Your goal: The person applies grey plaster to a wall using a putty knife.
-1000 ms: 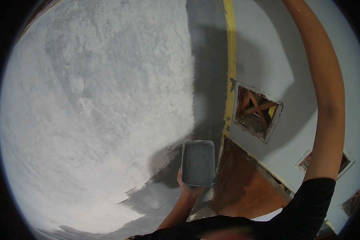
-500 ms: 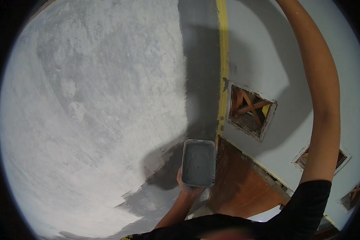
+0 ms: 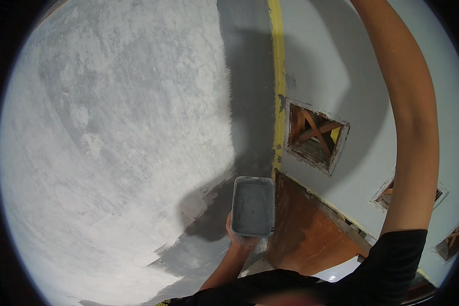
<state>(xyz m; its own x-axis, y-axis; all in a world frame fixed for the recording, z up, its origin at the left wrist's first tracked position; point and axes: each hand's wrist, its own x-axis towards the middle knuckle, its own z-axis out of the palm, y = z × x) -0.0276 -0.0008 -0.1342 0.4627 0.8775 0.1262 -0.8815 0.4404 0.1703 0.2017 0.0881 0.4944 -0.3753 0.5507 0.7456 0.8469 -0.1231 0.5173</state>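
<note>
My left hand (image 3: 241, 241) grips a rectangular grey container (image 3: 253, 206) from below and along its left side. A layer of grey paint lies inside, with smears on the rim. Most of the fingers are hidden behind the container. My right arm (image 3: 415, 127) reaches up past the top edge, so its hand is out of the picture. Beside the container stands a wall (image 3: 137, 112) with patchy whitish-grey covering. A darker grey painted strip (image 3: 247, 92) runs down its right edge, next to yellow tape (image 3: 278, 76).
Right of the tape is a pale blue-grey wall (image 3: 321, 61). Set into it are square vent openings with crossed wooden slats, the nearest one (image 3: 316, 135) close to the tape. A brown wooden panel (image 3: 308, 229) lies below, right of the container.
The walls have shifted slightly left in the picture. My right elbow has moved a little to the right. The container stays in my left hand at nearly the same place.
</note>
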